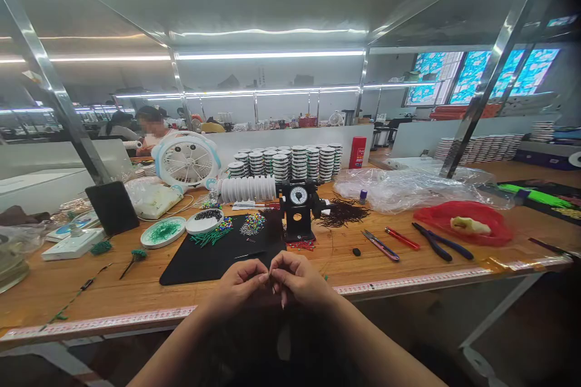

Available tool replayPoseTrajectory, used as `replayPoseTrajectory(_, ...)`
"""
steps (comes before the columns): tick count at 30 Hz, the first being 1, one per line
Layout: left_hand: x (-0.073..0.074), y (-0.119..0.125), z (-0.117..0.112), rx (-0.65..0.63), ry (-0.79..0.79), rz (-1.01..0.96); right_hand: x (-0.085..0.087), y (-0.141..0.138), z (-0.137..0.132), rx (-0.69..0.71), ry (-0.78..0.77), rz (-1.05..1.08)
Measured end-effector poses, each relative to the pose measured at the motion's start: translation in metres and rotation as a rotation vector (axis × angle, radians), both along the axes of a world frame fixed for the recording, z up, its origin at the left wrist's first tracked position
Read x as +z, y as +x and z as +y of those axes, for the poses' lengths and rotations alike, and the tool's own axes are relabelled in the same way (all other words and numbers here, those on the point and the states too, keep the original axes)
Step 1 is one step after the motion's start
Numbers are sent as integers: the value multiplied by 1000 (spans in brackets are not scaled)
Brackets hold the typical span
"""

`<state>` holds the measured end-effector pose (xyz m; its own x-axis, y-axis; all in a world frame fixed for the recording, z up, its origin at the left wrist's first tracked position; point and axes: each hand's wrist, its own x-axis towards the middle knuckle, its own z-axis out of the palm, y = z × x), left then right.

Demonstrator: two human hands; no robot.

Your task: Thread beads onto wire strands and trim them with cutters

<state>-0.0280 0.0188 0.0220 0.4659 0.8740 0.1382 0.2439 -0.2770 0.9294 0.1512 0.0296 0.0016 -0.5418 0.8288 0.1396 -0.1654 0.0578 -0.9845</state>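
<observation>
While the left hand [236,290] and right hand [302,283] pinch a thin wire [271,276] between fingertips, both are closed, just in front of the black mat [200,269].

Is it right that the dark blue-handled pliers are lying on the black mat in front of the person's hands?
No. The head view shows the dark blue-handled pliers lying on the wooden bench, beside the red plastic bag, not on the black mat in front of the person's left hand and right hand.
</observation>
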Motion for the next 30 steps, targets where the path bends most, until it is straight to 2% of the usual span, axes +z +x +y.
replayPoseTrajectory(7,-6,-1,4,38,-2,-22,-1,1,1,23,-10,27)
replayPoseTrajectory(12,-5,1,2,85,3,-21,0,0,0,-10,38,27)
replayPoseTrajectory(18,-7,7,-3,178,13,-11,5,-3,-9,-249,298,-164)
replayPoseTrajectory(24,-10,10,-8,223,63,13,3,-5,-14,-364,373,-241)
replayPoseTrajectory(30,-9,14,-12,255,154,65,1,-8,-16,-481,568,-331)
